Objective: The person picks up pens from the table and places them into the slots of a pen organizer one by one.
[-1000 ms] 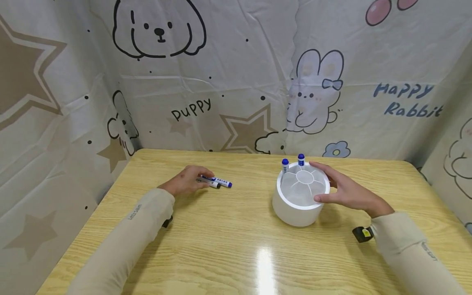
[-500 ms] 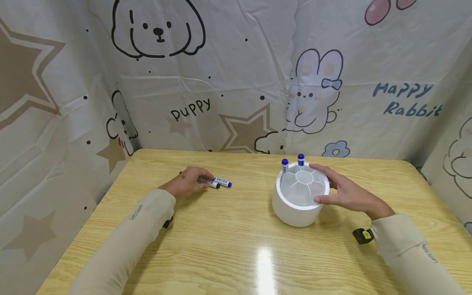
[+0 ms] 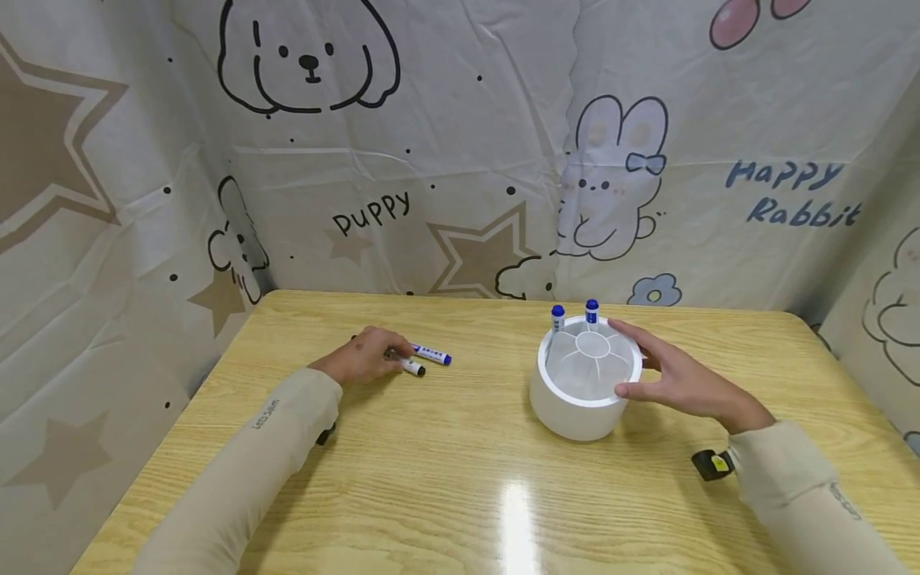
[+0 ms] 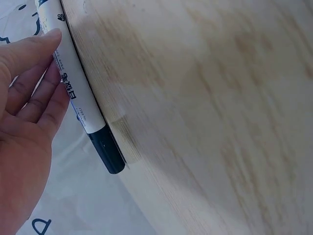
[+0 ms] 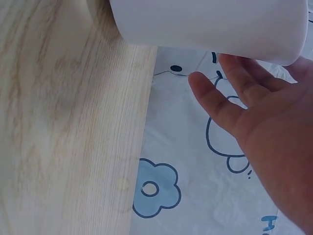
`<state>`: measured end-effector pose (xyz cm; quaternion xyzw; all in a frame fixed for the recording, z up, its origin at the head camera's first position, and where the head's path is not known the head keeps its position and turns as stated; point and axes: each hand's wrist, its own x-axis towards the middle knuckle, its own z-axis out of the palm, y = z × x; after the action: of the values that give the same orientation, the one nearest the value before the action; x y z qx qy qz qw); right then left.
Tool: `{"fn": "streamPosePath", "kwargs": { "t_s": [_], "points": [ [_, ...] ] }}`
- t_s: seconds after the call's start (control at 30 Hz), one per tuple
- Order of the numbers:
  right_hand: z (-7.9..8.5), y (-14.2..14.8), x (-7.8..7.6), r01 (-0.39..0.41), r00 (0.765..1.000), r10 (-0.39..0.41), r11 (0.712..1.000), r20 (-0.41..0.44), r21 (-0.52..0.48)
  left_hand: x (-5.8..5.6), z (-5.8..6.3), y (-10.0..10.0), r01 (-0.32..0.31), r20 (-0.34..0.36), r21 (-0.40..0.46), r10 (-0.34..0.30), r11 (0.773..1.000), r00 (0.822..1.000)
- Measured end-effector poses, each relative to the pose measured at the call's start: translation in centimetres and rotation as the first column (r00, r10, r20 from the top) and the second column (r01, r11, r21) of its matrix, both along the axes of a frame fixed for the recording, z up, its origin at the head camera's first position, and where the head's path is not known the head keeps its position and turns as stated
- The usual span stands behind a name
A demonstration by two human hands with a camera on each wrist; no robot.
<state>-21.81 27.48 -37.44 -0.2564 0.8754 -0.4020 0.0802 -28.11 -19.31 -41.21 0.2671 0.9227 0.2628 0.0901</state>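
Observation:
On the left of the table, my left hand (image 3: 368,355) pinches a white marker with a black cap (image 4: 78,83), thumb on one side and fingers on the other. Just behind it lies a white marker with a blue cap (image 3: 434,355), partly hidden by the hand. A round white pen holder (image 3: 578,417) with a divided inside stands to the right. My right hand (image 3: 679,379) holds it at its right side, thumb at the near rim and fingers at the far side. Two blue-ended markers, one at left (image 3: 557,317) and one at right (image 3: 592,310), stand in its back compartments.
The wood-grain table (image 3: 460,479) meets a printed cloth backdrop (image 3: 460,120) at its back edge. Cloth also hangs at the left and right sides. A small black device (image 3: 711,464) sits at the right wrist.
The black-capped marker has swung toward me, away from the blue-capped one. The markers in the pen holder have shifted slightly right and its dividers have turned a little.

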Motion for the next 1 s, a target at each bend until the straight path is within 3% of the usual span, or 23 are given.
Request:
{"fn": "streamPosePath", "kwargs": {
  "t_s": [0.47,0.77,1.0],
  "points": [
    [-0.1,0.2,1.0,0.018,1.000,-0.018,1.000,-0.008,-0.005,-0.1,-0.1,-0.1,-0.033,0.080,-0.003,0.033,0.999,0.996],
    [0.1,0.0,1.4,0.037,0.999,-0.037,0.999,-0.005,-0.017,-0.1,0.0,-0.1,-0.017,0.043,-0.050,0.019,0.999,0.999],
    [-0.2,-0.4,1.3,0.075,0.997,-0.076,0.997,-0.009,-0.019,0.3,0.4,0.1,0.008,0.031,-0.010,-0.007,1.000,0.999]
  ]
}}
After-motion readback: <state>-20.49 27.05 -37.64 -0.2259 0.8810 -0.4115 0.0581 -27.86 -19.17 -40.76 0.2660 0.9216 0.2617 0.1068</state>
